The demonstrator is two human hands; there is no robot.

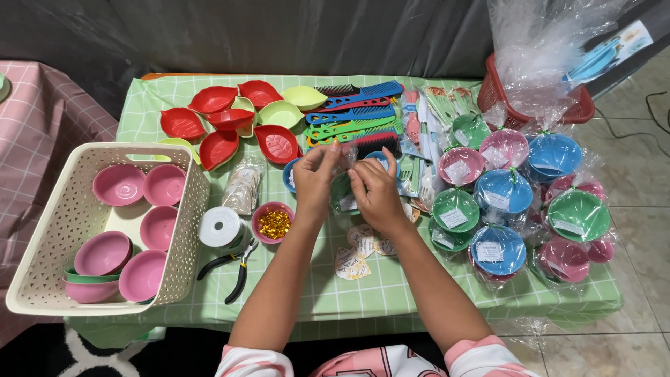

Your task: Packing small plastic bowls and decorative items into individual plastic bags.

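Your left hand [315,178] and right hand [375,190] meet at the centre of the frame, fingers pinched together on a clear bag [347,183] holding a green bowl, held just above the surface [349,293]. Below them lie paper tags [356,255], to their left a small pink bowl of gold bits [273,222], pliers [230,265] and a white basket [63,230] of pink bowls; wrapped bowls [509,209] crowd the right
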